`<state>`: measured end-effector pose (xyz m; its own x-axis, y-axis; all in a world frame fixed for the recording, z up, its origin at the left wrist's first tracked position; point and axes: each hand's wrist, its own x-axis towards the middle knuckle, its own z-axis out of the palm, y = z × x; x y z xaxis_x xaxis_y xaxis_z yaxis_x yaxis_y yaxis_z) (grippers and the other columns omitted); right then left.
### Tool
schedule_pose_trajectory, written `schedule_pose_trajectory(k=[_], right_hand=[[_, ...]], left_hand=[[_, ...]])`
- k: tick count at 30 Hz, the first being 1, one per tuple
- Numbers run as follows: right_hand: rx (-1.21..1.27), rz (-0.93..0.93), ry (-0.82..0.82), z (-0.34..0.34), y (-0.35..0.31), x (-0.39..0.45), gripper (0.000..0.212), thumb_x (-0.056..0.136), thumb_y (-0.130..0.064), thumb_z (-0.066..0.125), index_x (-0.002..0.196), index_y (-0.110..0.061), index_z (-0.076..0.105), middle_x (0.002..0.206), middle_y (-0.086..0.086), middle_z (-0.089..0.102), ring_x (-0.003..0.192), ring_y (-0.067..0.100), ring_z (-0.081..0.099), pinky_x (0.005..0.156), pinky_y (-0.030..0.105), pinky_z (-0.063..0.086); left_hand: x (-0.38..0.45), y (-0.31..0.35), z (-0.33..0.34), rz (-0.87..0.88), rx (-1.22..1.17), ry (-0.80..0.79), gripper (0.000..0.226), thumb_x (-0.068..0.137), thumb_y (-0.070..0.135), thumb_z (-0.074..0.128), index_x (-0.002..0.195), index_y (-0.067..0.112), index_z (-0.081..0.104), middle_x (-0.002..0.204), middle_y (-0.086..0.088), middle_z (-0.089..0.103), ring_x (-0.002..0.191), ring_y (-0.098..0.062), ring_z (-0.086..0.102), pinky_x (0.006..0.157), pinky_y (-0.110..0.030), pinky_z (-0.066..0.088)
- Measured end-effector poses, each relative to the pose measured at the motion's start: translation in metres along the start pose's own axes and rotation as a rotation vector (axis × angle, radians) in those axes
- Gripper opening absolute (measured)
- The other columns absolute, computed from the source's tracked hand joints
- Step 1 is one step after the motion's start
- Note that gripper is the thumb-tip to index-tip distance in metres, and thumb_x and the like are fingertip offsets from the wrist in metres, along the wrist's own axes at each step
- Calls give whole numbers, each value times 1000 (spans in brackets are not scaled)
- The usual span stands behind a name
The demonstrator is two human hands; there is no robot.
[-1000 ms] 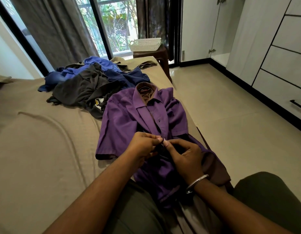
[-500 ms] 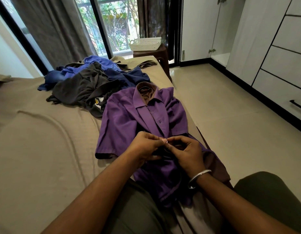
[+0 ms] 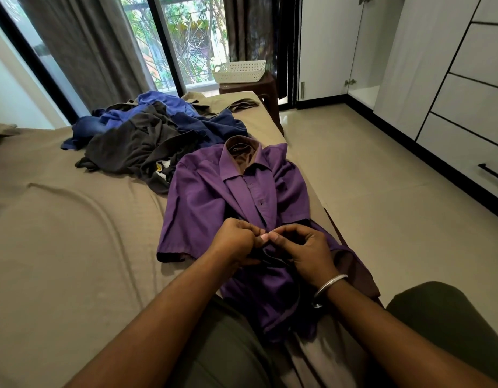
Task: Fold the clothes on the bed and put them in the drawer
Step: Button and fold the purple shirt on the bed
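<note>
Purple shirt (image 3: 236, 197) laid face up near right edge of bed (image 3: 60, 233), collar toward the window, lower hem reaching the person's lap. Left short sleeve spread flat on the bedcover; right side bunched, brown lining exposed by the bed edge. Upper placket closed; one dark button visible mid-chest.

Left hand (image 3: 236, 242) and right hand (image 3: 303, 250) both at the shirt's front placket, below mid-chest, thumbs touching tip to tip. Left hand: fingers curled in, thumb and forefinger pinching the fabric edge. Right hand: fingers (image 3: 295, 233) curled in an arch, thumb and forefinger pinching the opposite edge. Whether a button sits between the fingertips: cannot tell, hidden. Metal bangle (image 3: 329, 287) on right wrist.

Pile of unfolded clothes (image 3: 147, 135) farther up the bed, just beyond the shirt's left shoulder: dark grey, blue and navy garments heaped together, touching the shirt's edge.

Wardrobe drawers (image 3: 471, 141) at far right across the floor, all closed, well apart from the bed. White basket (image 3: 239, 71) on brown stool (image 3: 259, 88) beside the bed's far corner, before the window.
</note>
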<state>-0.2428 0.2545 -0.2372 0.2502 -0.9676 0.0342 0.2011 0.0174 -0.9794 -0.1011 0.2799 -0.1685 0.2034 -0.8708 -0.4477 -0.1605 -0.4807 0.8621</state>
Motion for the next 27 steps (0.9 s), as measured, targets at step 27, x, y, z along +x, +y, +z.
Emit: schedule_pose_trajectory(k=[27], right_hand=[[-657, -78, 155, -3, 4, -3, 23, 74, -35, 83, 86, -23, 68, 78, -10, 68, 71, -3, 62, 62, 9, 47]], left_hand=[[10, -10, 4, 75, 527, 200, 33, 89, 40, 63, 82, 8, 61, 73, -8, 70, 62, -23, 69, 65, -39, 60]])
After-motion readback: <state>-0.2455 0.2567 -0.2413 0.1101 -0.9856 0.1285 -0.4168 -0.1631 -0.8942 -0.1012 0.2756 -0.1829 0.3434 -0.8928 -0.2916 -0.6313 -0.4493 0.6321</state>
